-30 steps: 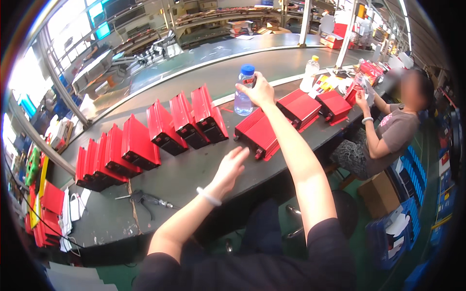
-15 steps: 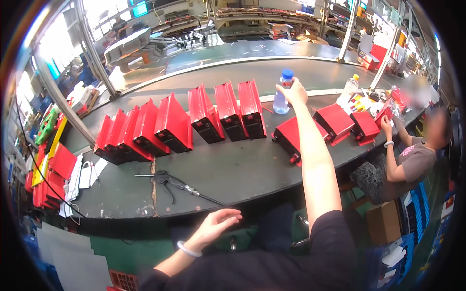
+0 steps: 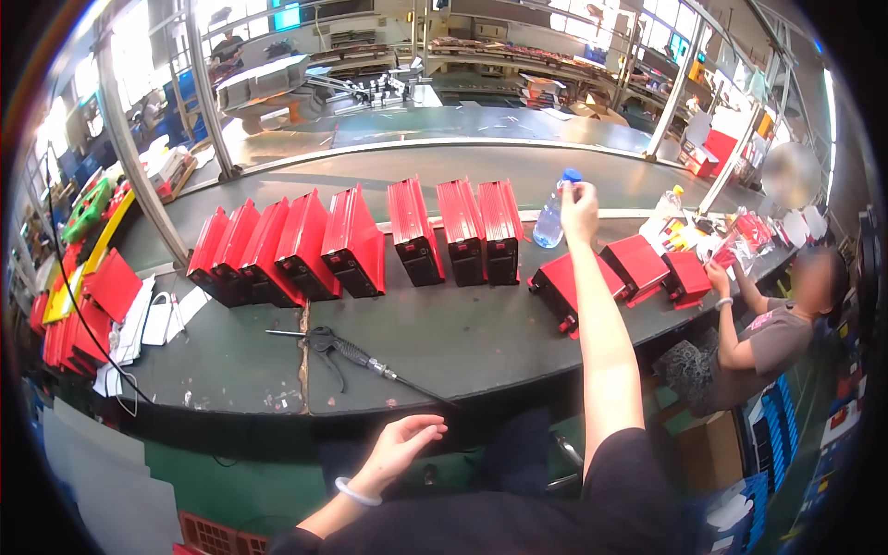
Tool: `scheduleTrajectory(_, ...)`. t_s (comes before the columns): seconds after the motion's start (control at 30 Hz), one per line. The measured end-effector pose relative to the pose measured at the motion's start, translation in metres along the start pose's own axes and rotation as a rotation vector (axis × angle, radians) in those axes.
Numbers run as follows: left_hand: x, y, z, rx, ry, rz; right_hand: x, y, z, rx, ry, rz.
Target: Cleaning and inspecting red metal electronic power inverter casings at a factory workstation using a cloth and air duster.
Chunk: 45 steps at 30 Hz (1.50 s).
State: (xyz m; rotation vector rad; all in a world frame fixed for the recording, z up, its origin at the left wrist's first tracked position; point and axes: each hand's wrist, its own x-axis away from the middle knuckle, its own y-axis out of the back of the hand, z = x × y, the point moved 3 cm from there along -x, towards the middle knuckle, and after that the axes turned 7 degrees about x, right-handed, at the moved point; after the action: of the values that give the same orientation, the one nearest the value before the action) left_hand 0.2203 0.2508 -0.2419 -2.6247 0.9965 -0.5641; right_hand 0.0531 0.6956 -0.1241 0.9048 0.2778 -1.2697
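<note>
The right hand [image 3: 580, 215] reaches to the far right of the desk [image 3: 444, 342], its grip pinching the blue-capped bottle [image 3: 548, 225] near the top. The bottle tilts; whether its base touches anything, I cannot tell. A slip of that high pinch could tip it toward the finned red box [image 3: 562, 275] on its near side, and a loose cap might let liquid out. The forearm crosses above this box, so dropping the elbow could nudge it. The left hand [image 3: 398, 451], empty, fingers loosely bent, hangs beyond the desk's near edge; a careless sweep could snag the air gun [image 3: 350, 351].
</note>
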Motion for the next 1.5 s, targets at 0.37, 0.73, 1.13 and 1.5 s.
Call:
scheduleTrajectory(0.37, 0.034, 0.011, 0.000, 0.065, -0.077, -0.081, 0.036, -0.041, 0.045, 0.451, 0.299, 0.743)
scheduleTrajectory(0.73, 0.047, 0.027, -0.005, 0.039, -0.294, -0.013, 0.033, 0.113, 0.051, -0.385, 0.173, 0.659)
scheduleTrajectory(1.13, 0.061, 0.013, -0.088, -0.216, -0.332, 0.234, 0.191, 0.185, 0.189, -0.438, 0.717, 1.686)
scheduleTrajectory(1.5, 0.222, 0.117, -0.009, 0.221, -0.557, -0.513, 0.300, -0.024, 0.202, 0.271, 0.886, 1.298)
